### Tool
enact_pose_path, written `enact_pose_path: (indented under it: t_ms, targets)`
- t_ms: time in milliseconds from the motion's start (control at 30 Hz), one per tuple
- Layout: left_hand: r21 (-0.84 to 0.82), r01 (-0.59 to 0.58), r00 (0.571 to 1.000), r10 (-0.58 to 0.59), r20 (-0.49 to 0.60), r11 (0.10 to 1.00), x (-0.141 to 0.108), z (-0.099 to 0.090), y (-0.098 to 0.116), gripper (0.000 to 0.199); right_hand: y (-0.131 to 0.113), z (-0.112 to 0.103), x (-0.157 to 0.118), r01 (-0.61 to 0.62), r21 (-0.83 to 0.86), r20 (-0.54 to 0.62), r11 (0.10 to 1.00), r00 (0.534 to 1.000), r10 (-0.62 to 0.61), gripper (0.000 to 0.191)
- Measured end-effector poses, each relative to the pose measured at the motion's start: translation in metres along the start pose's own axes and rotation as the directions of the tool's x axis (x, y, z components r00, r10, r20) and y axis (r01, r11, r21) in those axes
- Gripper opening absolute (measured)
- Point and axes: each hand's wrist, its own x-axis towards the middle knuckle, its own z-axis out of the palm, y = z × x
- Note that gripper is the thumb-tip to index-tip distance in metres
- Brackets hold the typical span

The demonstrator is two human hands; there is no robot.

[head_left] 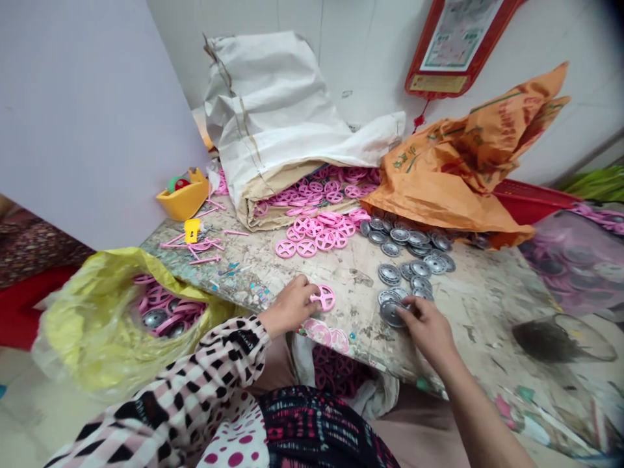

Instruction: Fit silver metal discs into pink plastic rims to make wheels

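Near the front edge of the table, my left hand (289,304) pinches the rim of a pink spoked toy wheel (326,298). To its right, my right hand (429,327) has thumb and fingers closed on the edge of a grey wheel disc (391,314), which overlaps other grey discs (389,274) on the tabletop. Beyond my left hand lies a cluster of loose pink wheels (314,227), some stacked on one another.
A white sack (287,104) spills pink wheels at the back; an orange bag (448,162) spills grey discs beside it. Left are pink sticks (205,246), a yellow container (184,198) and a yellow bag (107,325) of assembled-looking wheels. A mesh object (546,339) lies right.
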Motion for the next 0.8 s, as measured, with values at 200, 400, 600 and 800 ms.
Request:
enact_pose_path:
  t_ms: [200,400,600,800]
  targets:
    - [-0.026,0.143,0.989,-0.142,0.031,0.989,-0.006,0.003,0.001,0.056,-0.059,0.062,-0.001,-0.092,0.519,0.16,0.85,0.987,0.009,0.037]
    - [-0.07,0.185,0.983,-0.186,0.0,0.98,-0.002,0.008,-0.001,0.049,-0.097,0.111,-0.004,0.118,0.221,0.131,0.968,0.98,-0.149,0.033]
    - [-0.135,0.157,0.984,-0.166,-0.059,0.978,-0.007,0.011,0.003,0.05,-0.101,0.106,-0.011,0.239,0.116,0.214,0.964,0.942,-0.259,0.033]
    - [-0.464,0.126,0.99,-0.141,0.003,0.877,-0.013,0.013,0.005,0.034,-0.092,0.092,-0.016,0.038,0.368,0.336,0.929,0.926,-0.17,0.04]
